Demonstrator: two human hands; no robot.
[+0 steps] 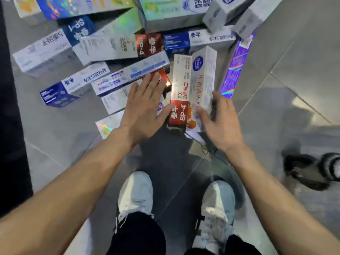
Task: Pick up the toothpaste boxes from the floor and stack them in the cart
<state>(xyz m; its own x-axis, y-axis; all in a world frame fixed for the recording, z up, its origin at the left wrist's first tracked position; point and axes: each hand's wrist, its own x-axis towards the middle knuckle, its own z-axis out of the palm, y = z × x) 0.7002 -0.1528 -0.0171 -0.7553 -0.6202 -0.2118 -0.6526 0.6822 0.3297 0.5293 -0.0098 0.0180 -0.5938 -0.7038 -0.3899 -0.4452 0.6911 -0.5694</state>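
My left hand [145,105] is spread flat with fingers straight, grasping nothing, its fingertips over a small red box [161,77] and its thumb reaching toward the red-and-white SP-4 box [179,92]. My right hand [220,122] has fingers loosely curved against the near end of the white box [202,78] lying just beside the SP-4 box; motion blur prevents me from confirming whether it grips, so I cannot tell. The remaining toothpaste boxes [114,46] lie scattered in a loose heap on the grey tiled floor [294,70] ahead of my white shoes [136,194].
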